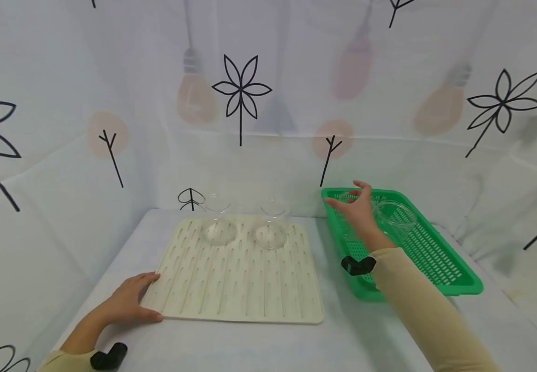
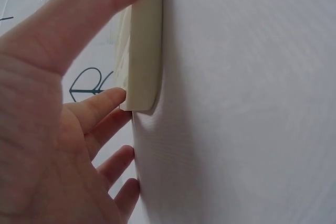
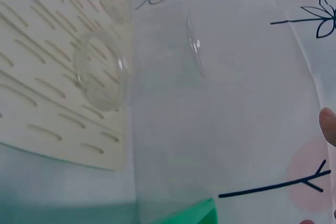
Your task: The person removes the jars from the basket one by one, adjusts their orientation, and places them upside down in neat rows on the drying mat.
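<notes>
A cream ridged drying mat (image 1: 231,279) lies on the white table. My left hand (image 1: 129,299) rests at its front left corner, thumb by the front edge and fingers against the left side. In the left wrist view, thumb and index finger touch the mat's edge (image 2: 144,51). Two clear glasses, the left one (image 1: 219,232) and the right one (image 1: 269,235), stand on the mat's far part. Over the far left of a green basket (image 1: 436,258), my right hand (image 1: 357,214) spreads thumb and fingers about a clear glass (image 1: 348,196), mostly hidden. Contact is unclear.
Another clear glass (image 1: 396,214) stands in the basket, right of my right hand. A white printed curtain (image 1: 278,170) hangs behind the table and along both sides. The basket's raised rim stands to the right of the mat.
</notes>
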`<state>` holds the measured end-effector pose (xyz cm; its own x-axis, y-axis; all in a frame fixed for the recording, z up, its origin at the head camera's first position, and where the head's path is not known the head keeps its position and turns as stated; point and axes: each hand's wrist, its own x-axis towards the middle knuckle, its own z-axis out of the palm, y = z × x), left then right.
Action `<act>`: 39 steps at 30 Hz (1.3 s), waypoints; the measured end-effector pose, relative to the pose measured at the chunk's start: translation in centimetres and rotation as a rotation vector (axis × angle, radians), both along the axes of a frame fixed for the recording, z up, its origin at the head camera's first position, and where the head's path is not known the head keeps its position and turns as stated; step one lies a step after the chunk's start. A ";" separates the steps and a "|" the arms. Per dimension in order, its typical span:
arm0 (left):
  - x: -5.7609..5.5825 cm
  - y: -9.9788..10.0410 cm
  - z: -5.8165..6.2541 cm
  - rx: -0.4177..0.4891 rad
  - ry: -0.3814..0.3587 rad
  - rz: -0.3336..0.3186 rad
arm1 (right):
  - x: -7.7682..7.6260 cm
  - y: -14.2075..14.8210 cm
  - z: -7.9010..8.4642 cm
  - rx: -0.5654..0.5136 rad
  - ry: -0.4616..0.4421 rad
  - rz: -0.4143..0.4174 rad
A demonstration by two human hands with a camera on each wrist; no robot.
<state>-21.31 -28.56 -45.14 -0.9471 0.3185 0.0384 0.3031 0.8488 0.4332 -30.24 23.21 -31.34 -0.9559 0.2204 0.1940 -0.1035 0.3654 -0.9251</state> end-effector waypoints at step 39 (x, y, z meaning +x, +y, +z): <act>-0.2 0.1 0.1 -0.003 0.002 0.006 | 0.5 12.6 -3.8 -0.025 -0.124 -0.354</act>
<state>-21.52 -28.41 -45.08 -0.9491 0.3126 0.0398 0.2986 0.8520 0.4300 -29.76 35.78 -35.10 -0.8353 0.5451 0.0722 0.1384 0.3354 -0.9319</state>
